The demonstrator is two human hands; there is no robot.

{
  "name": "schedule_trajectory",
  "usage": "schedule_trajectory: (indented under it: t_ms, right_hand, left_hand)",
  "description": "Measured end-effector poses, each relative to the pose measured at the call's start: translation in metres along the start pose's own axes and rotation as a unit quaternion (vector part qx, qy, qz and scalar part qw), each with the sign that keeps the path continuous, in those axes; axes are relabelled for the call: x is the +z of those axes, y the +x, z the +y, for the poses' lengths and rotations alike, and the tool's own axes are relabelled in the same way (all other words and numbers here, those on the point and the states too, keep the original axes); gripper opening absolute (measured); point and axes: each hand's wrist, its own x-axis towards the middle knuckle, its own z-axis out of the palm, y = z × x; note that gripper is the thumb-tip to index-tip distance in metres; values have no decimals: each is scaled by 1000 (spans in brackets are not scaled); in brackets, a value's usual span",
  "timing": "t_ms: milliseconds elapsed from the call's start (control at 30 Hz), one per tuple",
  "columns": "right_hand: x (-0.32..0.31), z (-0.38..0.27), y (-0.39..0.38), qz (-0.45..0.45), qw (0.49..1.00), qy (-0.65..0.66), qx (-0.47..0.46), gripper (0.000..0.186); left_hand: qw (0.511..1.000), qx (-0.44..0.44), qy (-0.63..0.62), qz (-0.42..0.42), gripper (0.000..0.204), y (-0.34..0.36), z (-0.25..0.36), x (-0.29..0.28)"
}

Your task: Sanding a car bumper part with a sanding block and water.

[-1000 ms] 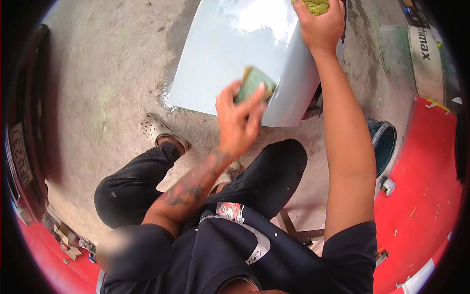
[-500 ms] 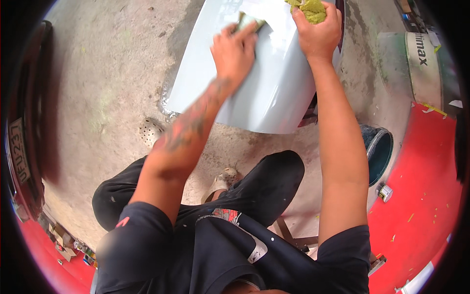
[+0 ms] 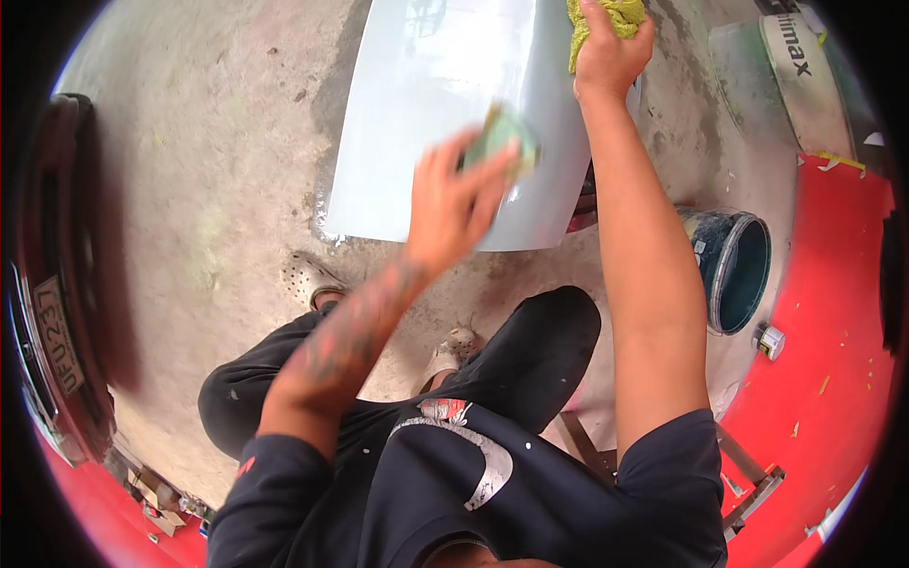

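A smooth, light grey car body panel lies in front of me, glossy and wet-looking. My left hand grips a flat greenish sanding pad against the panel's near part. Motion smears both the pad and the fingertips, so the pad's exact make is unclear. At the panel's far right edge, my right hand is closed around a crumpled yellow-green cloth. The top of the picture cuts off part of that cloth.
A dark bucket stands right of my right forearm, with a small can close by. Farther right are a red surface and a large pale drum. The end of a dark red car shows at left.
My left hand and the pad have moved nearer to me and slightly right across the panel. The right hand still holds the cloth by the edge. The view has shifted a little.
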Motion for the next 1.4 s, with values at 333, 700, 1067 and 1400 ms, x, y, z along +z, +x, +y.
schedule_trajectory:
  t_ms: [333,700,1067,1400]
  right_hand:
    - [5,0,-2,4,954,279,108,43]
    - [-20,-6,0,9,927,331,179,39]
    - [-9,-20,-11,-16,970,209,123,40]
    - [-14,-21,-4,36,929,321,182,44]
  left_hand:
    - [996,29,78,-32,40,38,-8,-27]
    - [974,161,108,-117,42,41,0,-34]
    - [982,162,94,-5,36,337,-69,33]
    - [994,60,3,-90,53,-46,-1,-28]
